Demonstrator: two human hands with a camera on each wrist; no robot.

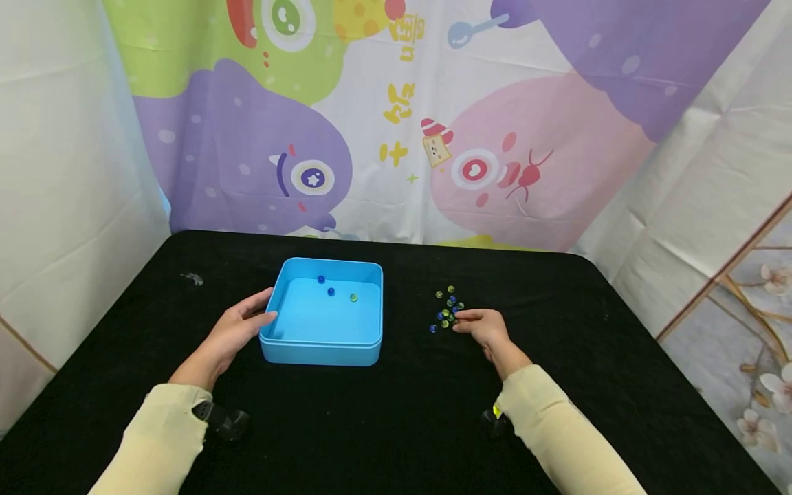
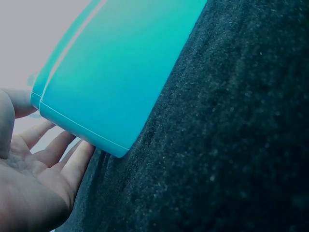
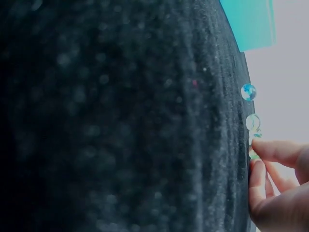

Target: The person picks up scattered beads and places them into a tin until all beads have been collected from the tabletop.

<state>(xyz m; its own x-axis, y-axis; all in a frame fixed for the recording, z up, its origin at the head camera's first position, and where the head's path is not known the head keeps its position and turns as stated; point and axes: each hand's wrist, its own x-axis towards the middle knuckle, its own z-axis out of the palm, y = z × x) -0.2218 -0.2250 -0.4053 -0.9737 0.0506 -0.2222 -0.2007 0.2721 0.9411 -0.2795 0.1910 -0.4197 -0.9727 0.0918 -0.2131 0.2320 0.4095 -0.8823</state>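
Observation:
A square light-blue box (image 1: pixel 318 354) without a lid stands left of centre; two blue marbles (image 1: pixel 331 292) and a yellow-green marble (image 1: pixel 354 298) lie inside. At its left side my left hand (image 1: pixel 234 333) holds the wall, thumb at the rim and the other fingers against the outside, as the left wrist view also shows. To the right of the box lies a loose cluster of several blue and yellow-green glass marbles (image 1: pixel 445 324). My right hand (image 1: pixel 485 331) reaches the cluster's right edge, thumb and forefinger pinching a greenish marble (image 3: pixel 254 154), partly hidden by the fingertips.
Black cloth (image 1: pixel 371 426) covers the table. A small crumpled clear scrap (image 1: pixel 193 278) lies at the back left. Behind the table hangs a printed cartoon curtain (image 1: pixel 383 137), with white cloth at both sides. Each wrist carries a small dark camera (image 1: pixel 227 421).

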